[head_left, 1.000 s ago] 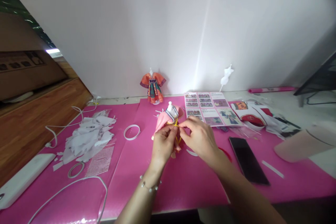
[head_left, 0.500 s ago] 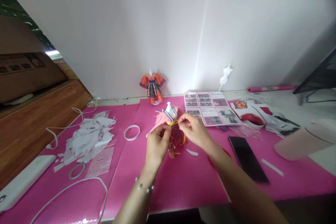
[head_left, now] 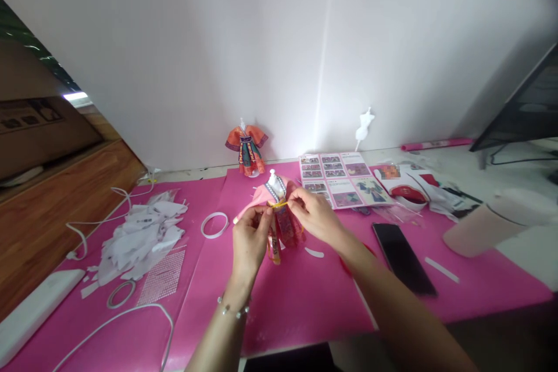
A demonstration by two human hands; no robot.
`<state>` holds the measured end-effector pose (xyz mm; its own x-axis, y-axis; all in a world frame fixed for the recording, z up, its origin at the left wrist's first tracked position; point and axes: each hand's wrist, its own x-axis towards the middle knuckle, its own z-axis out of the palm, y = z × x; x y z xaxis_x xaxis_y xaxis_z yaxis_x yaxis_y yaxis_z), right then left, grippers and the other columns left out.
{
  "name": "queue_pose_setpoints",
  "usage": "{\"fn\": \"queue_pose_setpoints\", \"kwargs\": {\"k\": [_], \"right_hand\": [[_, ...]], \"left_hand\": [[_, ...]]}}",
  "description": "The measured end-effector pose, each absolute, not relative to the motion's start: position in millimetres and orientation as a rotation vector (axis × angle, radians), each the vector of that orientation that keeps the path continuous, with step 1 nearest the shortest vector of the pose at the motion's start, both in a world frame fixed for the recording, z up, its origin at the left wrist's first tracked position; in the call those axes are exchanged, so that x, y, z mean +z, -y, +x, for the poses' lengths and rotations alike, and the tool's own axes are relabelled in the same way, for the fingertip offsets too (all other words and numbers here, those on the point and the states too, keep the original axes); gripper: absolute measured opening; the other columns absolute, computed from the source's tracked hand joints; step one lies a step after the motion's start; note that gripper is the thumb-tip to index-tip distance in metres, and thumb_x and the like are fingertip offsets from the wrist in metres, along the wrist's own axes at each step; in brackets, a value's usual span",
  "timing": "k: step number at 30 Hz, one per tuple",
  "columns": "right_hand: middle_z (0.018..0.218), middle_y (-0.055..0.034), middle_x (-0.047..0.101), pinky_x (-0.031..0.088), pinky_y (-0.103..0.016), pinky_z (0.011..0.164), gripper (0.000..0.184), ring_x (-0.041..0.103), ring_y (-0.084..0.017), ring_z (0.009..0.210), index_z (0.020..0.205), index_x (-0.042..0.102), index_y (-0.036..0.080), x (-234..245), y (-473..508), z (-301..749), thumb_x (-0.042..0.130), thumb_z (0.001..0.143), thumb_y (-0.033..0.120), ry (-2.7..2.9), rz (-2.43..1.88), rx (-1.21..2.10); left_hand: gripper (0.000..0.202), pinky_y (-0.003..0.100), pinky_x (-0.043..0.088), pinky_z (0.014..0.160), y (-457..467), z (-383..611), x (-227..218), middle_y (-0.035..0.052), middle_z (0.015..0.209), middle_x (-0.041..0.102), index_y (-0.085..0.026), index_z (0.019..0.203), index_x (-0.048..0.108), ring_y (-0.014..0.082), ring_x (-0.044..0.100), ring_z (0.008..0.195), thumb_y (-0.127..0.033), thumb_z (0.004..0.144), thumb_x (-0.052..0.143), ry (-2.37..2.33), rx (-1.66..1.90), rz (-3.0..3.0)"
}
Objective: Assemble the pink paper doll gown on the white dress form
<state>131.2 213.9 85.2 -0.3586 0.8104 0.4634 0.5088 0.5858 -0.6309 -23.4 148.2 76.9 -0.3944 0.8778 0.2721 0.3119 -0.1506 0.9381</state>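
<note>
A small white dress form [head_left: 273, 178] stands mid-table, wearing a pink miniature robe [head_left: 261, 193] with a beaded collar and a red patterned skirt [head_left: 288, 229]. Across its waist runs a yellow ribbon [head_left: 279, 204]. My left hand [head_left: 251, 238] pinches the ribbon at the left side of the waist, fingers closed. On the right side, my right hand [head_left: 311, 212] pinches the same ribbon between thumb and fingertips. A patterned strip [head_left: 274, 247] hangs down in front, beside my left hand. The fingertips partly hide the ribbon's ends.
Behind stand a dressed figure [head_left: 247, 148] in orange and green and a bare white form [head_left: 364, 126]. An instruction sheet [head_left: 344, 181] lies at right, with a phone [head_left: 403, 258] and a cup [head_left: 483, 226]. White scraps [head_left: 139, 238] and a tape ring [head_left: 214, 225] lie left.
The view has shifted slightly right. The ribbon now stretches straighter across the waist between my hands, and more of the red skirt hangs in view.
</note>
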Motion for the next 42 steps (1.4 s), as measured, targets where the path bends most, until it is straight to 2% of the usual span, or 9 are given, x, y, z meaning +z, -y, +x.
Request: {"fn": "queue_pose_setpoints", "kwargs": {"k": [12, 26, 36, 42], "right_hand": [[0.073, -0.0010, 0.070, 0.041, -0.024, 0.059, 0.011, 0.059, -0.014, 0.058, 0.084, 0.066, 0.020, 78.5, -218.1, 133.6, 0.058, 0.089, 0.026, 1.946, -0.990, 0.528], [0.074, -0.0029, 0.069, 0.044, -0.027, 0.062, 0.016, 0.062, -0.017, 0.063, 0.083, 0.067, 0.019, 72.5, -223.3, 132.5, 0.059, 0.086, 0.032, 1.862, -0.973, 0.759], [0.077, -0.0027, 0.070, 0.042, -0.027, 0.061, 0.016, 0.061, -0.016, 0.063, 0.083, 0.065, 0.020, 72.3, -224.7, 133.4, 0.058, 0.088, 0.033, 1.895, -0.976, 0.715], [0.080, -0.0032, 0.073, 0.044, -0.027, 0.063, 0.012, 0.064, -0.017, 0.066, 0.084, 0.066, 0.020, 78.0, -222.8, 136.5, 0.060, 0.089, 0.029, 1.945, -0.940, 0.660]], "left_hand": [[0.024, 0.022, 0.045, 0.053, -152.7, -27.3, 71.7, 0.0012, 0.072, 0.070, -0.016, 0.079, 0.069, 0.0132, 0.060, 0.058, -0.039, 0.082, 0.064, -1.730, 1.582, 1.291], [0.021, 0.024, 0.045, 0.051, -154.5, -32.1, 65.1, 0.0020, 0.067, 0.069, -0.018, 0.074, 0.070, 0.0152, 0.060, 0.058, -0.039, 0.078, 0.068, -1.644, 1.644, 1.236], [0.024, 0.024, 0.041, 0.048, -156.1, -32.5, 63.8, 0.0017, 0.064, 0.068, -0.017, 0.078, 0.072, 0.0133, 0.055, 0.050, -0.041, 0.079, 0.068, -1.663, 1.669, 1.213], [0.019, 0.026, 0.044, 0.063, -155.6, -34.7, 63.8, 0.0033, 0.077, 0.071, -0.018, 0.076, 0.074, 0.0142, 0.058, 0.062, -0.037, 0.075, 0.072, -1.701, 1.738, 1.203]]}}
